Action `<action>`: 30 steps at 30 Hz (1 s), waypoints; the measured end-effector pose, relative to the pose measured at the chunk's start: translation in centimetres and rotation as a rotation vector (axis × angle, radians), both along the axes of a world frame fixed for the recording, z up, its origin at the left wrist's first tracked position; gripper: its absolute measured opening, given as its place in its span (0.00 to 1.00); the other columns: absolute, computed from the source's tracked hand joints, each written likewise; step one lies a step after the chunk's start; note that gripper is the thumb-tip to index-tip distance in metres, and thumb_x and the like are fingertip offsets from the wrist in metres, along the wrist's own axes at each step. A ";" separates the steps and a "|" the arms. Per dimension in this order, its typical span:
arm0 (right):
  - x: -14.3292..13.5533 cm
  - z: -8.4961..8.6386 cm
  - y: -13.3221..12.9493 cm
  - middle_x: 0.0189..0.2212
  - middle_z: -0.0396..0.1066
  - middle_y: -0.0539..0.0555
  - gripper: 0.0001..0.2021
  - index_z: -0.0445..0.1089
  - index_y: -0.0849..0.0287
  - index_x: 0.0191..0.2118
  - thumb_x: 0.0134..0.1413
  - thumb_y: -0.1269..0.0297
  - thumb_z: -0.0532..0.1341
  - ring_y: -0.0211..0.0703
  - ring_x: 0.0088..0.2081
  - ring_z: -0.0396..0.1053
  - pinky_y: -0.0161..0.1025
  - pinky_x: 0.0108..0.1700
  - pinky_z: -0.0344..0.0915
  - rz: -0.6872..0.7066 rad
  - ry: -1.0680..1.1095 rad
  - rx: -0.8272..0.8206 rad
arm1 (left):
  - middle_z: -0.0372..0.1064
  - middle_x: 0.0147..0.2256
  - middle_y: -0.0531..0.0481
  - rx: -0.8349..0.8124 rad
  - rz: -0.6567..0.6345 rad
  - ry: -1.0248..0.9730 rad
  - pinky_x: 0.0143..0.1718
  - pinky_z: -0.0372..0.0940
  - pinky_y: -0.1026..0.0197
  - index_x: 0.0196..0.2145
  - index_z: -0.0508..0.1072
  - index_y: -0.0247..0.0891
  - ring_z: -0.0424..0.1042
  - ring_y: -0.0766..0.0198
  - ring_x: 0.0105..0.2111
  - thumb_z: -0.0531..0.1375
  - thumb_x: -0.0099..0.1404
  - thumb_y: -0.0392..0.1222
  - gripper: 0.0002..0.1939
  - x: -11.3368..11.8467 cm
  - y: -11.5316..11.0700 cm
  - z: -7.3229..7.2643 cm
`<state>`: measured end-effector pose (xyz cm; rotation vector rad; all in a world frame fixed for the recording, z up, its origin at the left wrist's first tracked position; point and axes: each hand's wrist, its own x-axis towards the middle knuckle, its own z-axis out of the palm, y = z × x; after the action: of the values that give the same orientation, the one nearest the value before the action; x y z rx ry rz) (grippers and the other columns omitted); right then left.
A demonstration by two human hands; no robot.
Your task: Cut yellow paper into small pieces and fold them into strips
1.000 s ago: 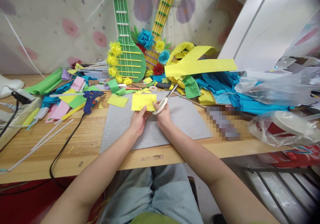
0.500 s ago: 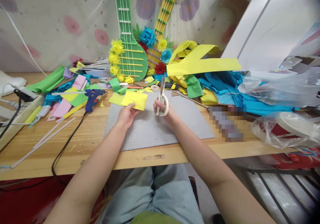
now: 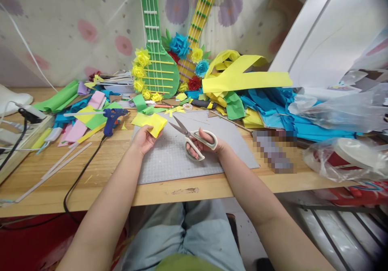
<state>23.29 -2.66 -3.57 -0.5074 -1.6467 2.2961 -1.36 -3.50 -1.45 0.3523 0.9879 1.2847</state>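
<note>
Between the thumb and fingers of my left hand [image 3: 145, 139] is a yellow piece of crepe paper [image 3: 156, 123], its right side bent downward. My right hand [image 3: 200, 143] grips white-handled scissors [image 3: 187, 133] through both finger loops. The blades are spread apart and point up and left towards the yellow paper, with a small gap between. Both hands hover over a grey cutting mat [image 3: 172, 168]. Behind the mat lean a green paper guitar [image 3: 163, 71] with yellow flowers and a yellow one [image 3: 198, 18] with blue, red and yellow flowers.
A blue glue gun [image 3: 112, 119] with its black cord lies left of the mat. Paper scraps in several colours line the back. Long yellow strips [image 3: 248, 81] and blue crepe paper [image 3: 273, 105] are piled at right. A plastic-wrapped tub [image 3: 348, 158] stands near the right edge.
The scissors have turned from upright and closed to tilted left with blades apart. My left hand has shifted slightly left and down, and the yellow paper is now bent.
</note>
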 end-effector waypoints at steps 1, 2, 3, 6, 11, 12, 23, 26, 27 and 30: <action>0.0 0.0 -0.1 0.22 0.69 0.56 0.38 0.65 0.66 0.35 0.41 0.29 0.45 0.39 0.21 0.67 0.34 0.20 0.63 0.013 0.004 -0.014 | 0.74 0.29 0.48 -0.002 0.005 0.000 0.26 0.70 0.67 0.44 0.67 0.32 0.74 0.65 0.26 0.50 0.55 0.28 0.18 0.0 0.0 0.0; 0.0 -0.1 -0.1 0.22 0.70 0.57 0.38 0.65 0.66 0.35 0.42 0.30 0.44 0.39 0.20 0.67 0.34 0.20 0.63 0.019 0.009 -0.024 | 0.74 0.29 0.48 -0.004 0.008 0.001 0.26 0.70 0.67 0.43 0.67 0.32 0.74 0.65 0.26 0.50 0.55 0.28 0.18 0.0 0.0 0.0; 0.0 -0.1 -0.2 0.22 0.70 0.57 0.39 0.65 0.66 0.35 0.43 0.30 0.43 0.39 0.20 0.67 0.34 0.20 0.63 0.020 0.014 -0.032 | 0.74 0.29 0.48 -0.006 0.008 0.001 0.26 0.70 0.67 0.43 0.67 0.32 0.74 0.65 0.26 0.50 0.55 0.28 0.18 -0.1 0.0 -0.1; 0.1 -0.1 -0.2 0.22 0.70 0.58 0.40 0.66 0.67 0.35 0.45 0.30 0.39 0.40 0.21 0.68 0.35 0.21 0.64 0.025 0.018 -0.063 | 0.74 0.29 0.47 -0.008 0.006 0.009 0.26 0.70 0.67 0.44 0.67 0.31 0.74 0.64 0.27 0.50 0.55 0.28 0.18 0.0 -0.1 -0.1; 0.0 -0.5 0.0 0.22 0.70 0.60 0.41 0.65 0.69 0.36 0.49 0.33 0.34 0.40 0.20 0.68 0.34 0.21 0.64 0.044 0.046 -0.109 | 0.74 0.30 0.47 -0.006 0.001 0.015 0.26 0.70 0.65 0.44 0.67 0.31 0.74 0.63 0.27 0.50 0.55 0.28 0.18 0.2 -0.2 -0.1; 0.0 -0.5 0.0 0.22 0.70 0.60 0.42 0.65 0.70 0.37 0.50 0.34 0.33 0.39 0.20 0.68 0.34 0.21 0.64 0.053 0.056 -0.114 | 0.74 0.30 0.47 -0.005 0.000 0.014 0.26 0.70 0.65 0.44 0.67 0.31 0.74 0.63 0.27 0.50 0.55 0.28 0.18 0.3 -0.2 -0.1; -0.1 -0.3 -0.1 0.21 0.70 0.59 0.42 0.65 0.70 0.38 0.50 0.35 0.30 0.38 0.19 0.67 0.33 0.20 0.64 0.029 0.022 -0.129 | 0.74 0.31 0.49 -0.004 0.043 0.057 0.28 0.71 0.65 0.42 0.68 0.32 0.73 0.67 0.26 0.51 0.56 0.28 0.16 0.3 0.1 -0.5; -0.1 -0.3 0.0 0.21 0.70 0.59 0.43 0.65 0.70 0.38 0.49 0.35 0.30 0.39 0.19 0.67 0.34 0.20 0.64 0.045 0.030 -0.123 | 0.74 0.30 0.50 0.028 0.048 0.085 0.28 0.71 0.65 0.43 0.68 0.32 0.73 0.67 0.26 0.51 0.57 0.28 0.16 0.6 -0.1 -0.5; -0.2 -0.3 0.1 0.22 0.70 0.59 0.43 0.65 0.70 0.38 0.49 0.34 0.30 0.39 0.20 0.67 0.34 0.21 0.64 0.049 0.029 -0.119 | 0.74 0.30 0.50 0.044 0.040 0.098 0.28 0.70 0.66 0.43 0.68 0.32 0.72 0.68 0.26 0.51 0.57 0.28 0.16 0.7 -0.2 -0.6; -0.2 -0.3 0.2 0.22 0.70 0.58 0.43 0.65 0.69 0.38 0.48 0.34 0.30 0.39 0.21 0.67 0.35 0.23 0.65 0.050 0.014 -0.112 | 0.74 0.30 0.48 0.093 -0.009 0.150 0.27 0.69 0.67 0.43 0.69 0.31 0.72 0.68 0.25 0.52 0.57 0.30 0.15 0.9 -0.3 -0.9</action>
<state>23.06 -2.47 -3.86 -0.4783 -1.5482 2.4332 -0.49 -3.78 -2.32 0.5310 1.0535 1.3132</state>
